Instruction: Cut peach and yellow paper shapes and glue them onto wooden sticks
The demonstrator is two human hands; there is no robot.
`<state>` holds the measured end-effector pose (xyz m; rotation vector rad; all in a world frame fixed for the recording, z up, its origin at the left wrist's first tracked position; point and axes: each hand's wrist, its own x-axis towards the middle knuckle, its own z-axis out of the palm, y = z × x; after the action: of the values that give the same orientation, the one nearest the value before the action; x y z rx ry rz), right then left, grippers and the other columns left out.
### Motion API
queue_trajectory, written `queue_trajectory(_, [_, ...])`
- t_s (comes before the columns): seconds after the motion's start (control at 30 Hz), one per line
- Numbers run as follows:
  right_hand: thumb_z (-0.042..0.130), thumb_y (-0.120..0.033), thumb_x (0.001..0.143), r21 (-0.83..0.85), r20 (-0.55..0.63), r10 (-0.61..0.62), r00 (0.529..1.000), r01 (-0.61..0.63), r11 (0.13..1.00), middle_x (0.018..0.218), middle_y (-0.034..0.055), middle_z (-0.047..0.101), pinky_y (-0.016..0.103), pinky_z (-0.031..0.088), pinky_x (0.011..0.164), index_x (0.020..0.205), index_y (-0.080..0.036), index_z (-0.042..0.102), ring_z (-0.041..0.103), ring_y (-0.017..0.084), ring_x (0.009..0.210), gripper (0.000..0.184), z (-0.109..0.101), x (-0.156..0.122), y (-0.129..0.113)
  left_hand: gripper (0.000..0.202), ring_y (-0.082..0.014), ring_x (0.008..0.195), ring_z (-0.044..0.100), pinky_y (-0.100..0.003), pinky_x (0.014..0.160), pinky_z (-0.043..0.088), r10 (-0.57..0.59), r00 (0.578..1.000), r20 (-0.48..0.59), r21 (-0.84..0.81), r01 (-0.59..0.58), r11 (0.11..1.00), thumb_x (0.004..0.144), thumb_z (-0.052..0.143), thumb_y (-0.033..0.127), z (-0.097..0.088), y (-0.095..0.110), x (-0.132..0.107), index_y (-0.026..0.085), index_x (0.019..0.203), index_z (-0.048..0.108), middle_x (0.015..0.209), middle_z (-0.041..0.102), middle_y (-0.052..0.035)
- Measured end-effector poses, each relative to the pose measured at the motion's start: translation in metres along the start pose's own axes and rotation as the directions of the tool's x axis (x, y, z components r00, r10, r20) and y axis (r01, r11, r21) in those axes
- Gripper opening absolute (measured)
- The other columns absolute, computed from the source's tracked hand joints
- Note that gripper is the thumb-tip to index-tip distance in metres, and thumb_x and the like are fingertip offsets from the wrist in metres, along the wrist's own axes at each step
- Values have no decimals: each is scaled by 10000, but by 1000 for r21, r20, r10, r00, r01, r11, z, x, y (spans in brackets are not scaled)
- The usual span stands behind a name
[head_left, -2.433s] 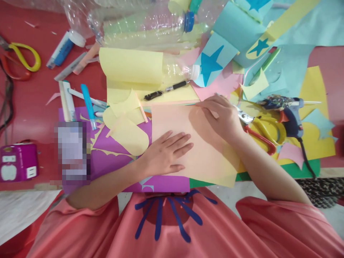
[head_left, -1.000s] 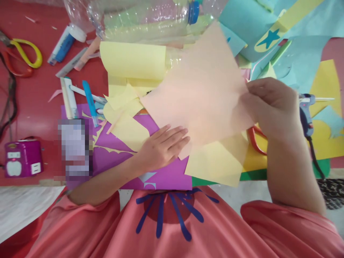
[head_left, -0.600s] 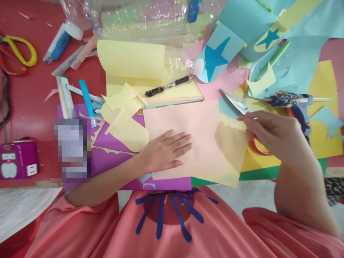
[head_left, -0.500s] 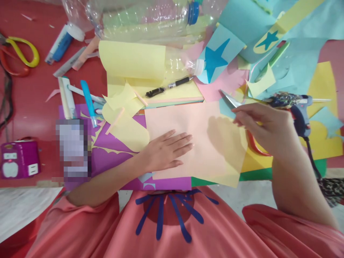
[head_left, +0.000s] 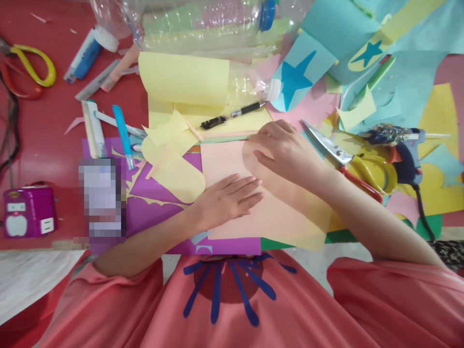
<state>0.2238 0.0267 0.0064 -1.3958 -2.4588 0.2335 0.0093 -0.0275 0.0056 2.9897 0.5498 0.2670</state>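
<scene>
My left hand (head_left: 230,198) lies flat with fingers spread on a pale peach sheet of paper (head_left: 232,159). Over the upper part of that sheet is my right hand (head_left: 281,145), fingers loosely bent and thumb apart, nothing visible in it; whether it touches the paper I cannot tell. Just beyond its fingers, a black pen (head_left: 232,116) rests on yellow paper. Scissors (head_left: 340,157) with red and yellow handles lie to the right of my right wrist, blades closed. A plastic bottle (head_left: 250,87) wrapped in yellow paper (head_left: 184,77) lies behind the pen.
A glue gun (head_left: 408,150) lies at the right. On the left are a phone (head_left: 101,198), a light-blue capped pen (head_left: 121,128), a purple box (head_left: 31,212) and another pair of scissors (head_left: 36,65). Large clear bottles (head_left: 203,21) and blue paper with stars (head_left: 299,79) lie at the back.
My right hand has moved left, from beside the scissors to above the peach sheet, its fingers now near the pen. The scissors and my left hand stay in place.
</scene>
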Motion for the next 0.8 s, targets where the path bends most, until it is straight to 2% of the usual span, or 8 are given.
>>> queue_trajectory(0.1, [497,-157,880,20,-23,17,1000,-17,1000,957,100,641,505,511,848,1014,-221,670,599,296,973,228,-7,-4,0,338,-181,1320,545,-336,1119,423,1,1000,-7,-8,-1,1000,976,432,120,-2,-1,1,167,1278,578,1401,593,-68])
queue_trajectory(0.17, [491,-176,900,64,-40,-11,999,14,998,997,102,656,507,519,861,1029,-220,660,610,292,991,217,-13,-8,-3,363,-173,1322,543,-327,1125,425,7,1000,2,-27,-6,1000,970,400,70,-2,-3,2,159,1274,577,1396,597,-70])
queue_trajectory(0.27, [485,-170,918,136,-79,-84,993,94,986,1061,106,687,482,541,888,1082,-213,636,641,268,1017,227,-20,-18,-9,356,-179,1310,556,-320,1107,454,14,999,-30,-37,-15,999,973,395,71,-1,-5,3,149,1268,579,1380,610,-67])
queue_trajectory(0.37, [497,-149,916,138,-125,-106,986,123,983,1129,112,701,483,544,944,1157,-219,608,646,269,1108,275,-20,-31,-15,338,-182,1280,582,-315,1088,479,4,997,-78,-21,-6,1000,970,426,87,2,-7,5,148,1262,583,1360,627,-57])
queue_trajectory(0.47, [520,-149,912,90,-159,-123,980,138,986,1230,119,683,510,525,1008,1239,-222,573,614,282,1213,340,-15,-42,-17,300,-183,1265,594,-334,1100,478,-62,993,-104,-11,62,998,974,467,165,4,-8,7,146,1247,592,1337,643,-71])
queue_trajectory(0.6, [523,-143,915,68,-173,-160,972,174,982,1238,121,691,499,530,1027,1257,-206,579,629,274,1210,352,-9,-50,-19,270,-210,1232,616,-351,1068,507,-143,981,-132,-33,140,990,953,524,216,2,-9,7,128,1186,627,1244,691,-110])
queue_trajectory(0.7, [515,-145,913,108,-152,-134,979,151,983,1249,109,691,497,536,1022,1252,-225,602,624,275,1220,359,-7,-51,-21,295,-198,1217,621,-358,1073,504,-76,985,-154,-68,66,996,947,526,209,0,-9,4,150,1223,611,1248,688,-98])
queue_trajectory(0.8, [513,-151,907,159,-144,-119,982,142,977,1273,117,679,511,524,1033,1297,-227,587,604,287,1246,404,-7,-51,-21,339,-174,1290,563,-349,1142,437,-29,982,-185,-101,11,995,937,512,178,-1,-6,0,177,1269,582,1330,642,-84])
